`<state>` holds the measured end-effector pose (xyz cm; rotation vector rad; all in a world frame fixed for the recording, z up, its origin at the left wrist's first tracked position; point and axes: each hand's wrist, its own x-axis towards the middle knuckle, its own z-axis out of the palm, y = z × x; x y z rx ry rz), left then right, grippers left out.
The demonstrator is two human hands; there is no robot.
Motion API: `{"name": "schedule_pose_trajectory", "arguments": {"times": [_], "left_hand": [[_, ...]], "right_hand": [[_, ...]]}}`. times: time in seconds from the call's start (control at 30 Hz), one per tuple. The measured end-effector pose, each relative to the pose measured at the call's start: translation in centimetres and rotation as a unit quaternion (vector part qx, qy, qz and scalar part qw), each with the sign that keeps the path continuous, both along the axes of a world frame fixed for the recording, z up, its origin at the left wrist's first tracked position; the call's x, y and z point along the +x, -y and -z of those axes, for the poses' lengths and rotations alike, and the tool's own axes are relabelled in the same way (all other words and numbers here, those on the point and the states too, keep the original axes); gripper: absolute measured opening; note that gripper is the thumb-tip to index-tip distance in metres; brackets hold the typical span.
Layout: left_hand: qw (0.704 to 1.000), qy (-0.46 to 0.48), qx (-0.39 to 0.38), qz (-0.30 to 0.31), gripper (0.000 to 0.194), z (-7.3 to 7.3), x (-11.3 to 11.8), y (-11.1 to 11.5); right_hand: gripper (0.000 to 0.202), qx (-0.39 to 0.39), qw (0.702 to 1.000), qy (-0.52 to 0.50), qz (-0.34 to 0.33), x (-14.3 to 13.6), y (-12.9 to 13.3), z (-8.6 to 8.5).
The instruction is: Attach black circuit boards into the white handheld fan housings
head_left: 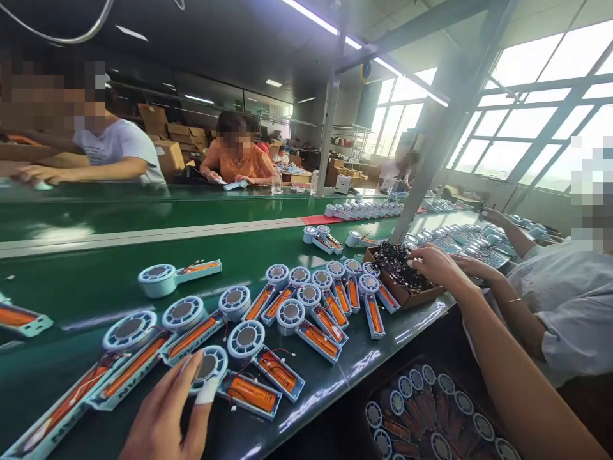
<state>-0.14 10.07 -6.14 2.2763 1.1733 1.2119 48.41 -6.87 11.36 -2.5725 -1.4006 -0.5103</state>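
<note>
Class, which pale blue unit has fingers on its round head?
The unit at the left hand, its orange-filled handle slanting down rightward; no fingers touch the other round heads nearby.

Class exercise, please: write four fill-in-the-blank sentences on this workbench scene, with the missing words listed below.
1. The left hand holds a unit's round head between fingers and ____.
2. The right hand is at an open box made of ____.
3. The small parts in that box are mostly coloured ____.
4. The long work surface across the middle is coloured ____.

Missing words: thumb; cardboard; black; green.
</note>
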Motion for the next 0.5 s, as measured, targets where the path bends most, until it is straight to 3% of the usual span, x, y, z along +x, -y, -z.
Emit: {"name": "schedule_pose_trajectory", "arguments": {"times": [0.17,0.23,0.3,0.4,0.5], "left_hand": [[0.997,-0.022,-0.057,0.052,0.046,-2.9,0.3,0.2],[0.998,0.005,-0.069,0.013,0.046,-4.2,0.1,1.2],[0.995,0.053,-0.071,-0.04,0.039,-5.3,-0.3,2.9],[0.989,0.104,-0.092,-0.051,0.031,-6.5,-0.9,6.2],[0.984,0.109,-0.143,0.019,0.041,-7.1,-1.1,8.7]], "right_hand": [[0.029,0.086,0.996,0.02,-0.029,-2.9,-1.9,-1.3],[0.026,0.153,0.986,0.047,-0.052,-5.5,-3.0,-1.0],[0.02,0.231,0.965,0.025,-0.119,-9.4,-3.9,-0.3],[0.008,0.289,0.899,-0.181,-0.274,-17.4,-4.2,1.3],[0.008,0.214,0.809,-0.386,-0.389,-25.6,-4.2,3.6]]}}
